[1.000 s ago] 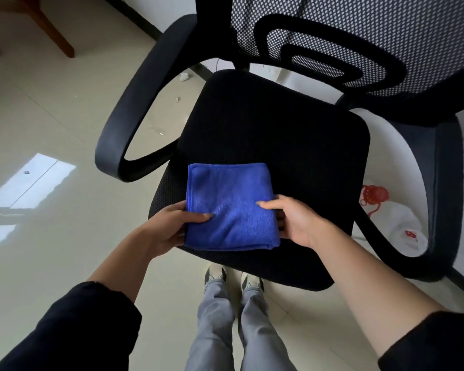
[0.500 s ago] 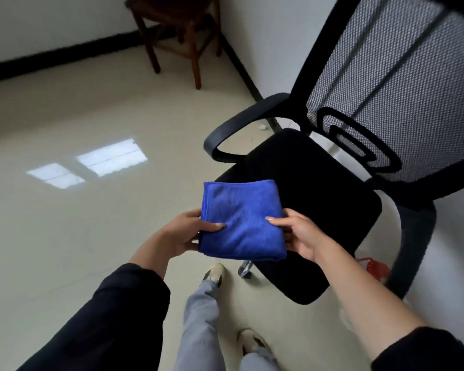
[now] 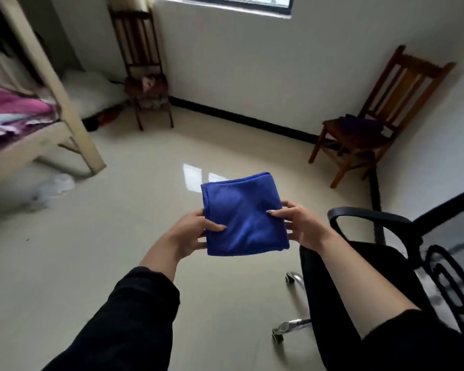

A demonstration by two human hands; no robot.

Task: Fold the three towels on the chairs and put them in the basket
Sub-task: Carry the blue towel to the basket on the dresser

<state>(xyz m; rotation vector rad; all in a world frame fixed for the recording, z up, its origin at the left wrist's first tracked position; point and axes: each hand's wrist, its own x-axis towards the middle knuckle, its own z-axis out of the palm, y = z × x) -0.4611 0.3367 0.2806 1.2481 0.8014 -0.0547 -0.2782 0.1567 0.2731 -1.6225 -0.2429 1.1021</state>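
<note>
Pale floor (image 3: 118,236) fills the head view. The left hand (image 3: 190,231) and right hand (image 3: 303,226) pinch the folded blue towel (image 3: 244,218) by its side edges, in the air beside the office chair (image 3: 346,277). No basket shows. I think the folds may slip open, because only the edges are held. No writing can be read.

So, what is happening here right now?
A person holds a folded blue towel in the air over the floor, the left hand pinching its left edge and the right hand its right edge, thumbs on top. The black office chair beside them has nothing on the visible part of its seat. A dark purple towel lies on the wooden chair by the wall. I cannot make out a basket in this view.
</note>
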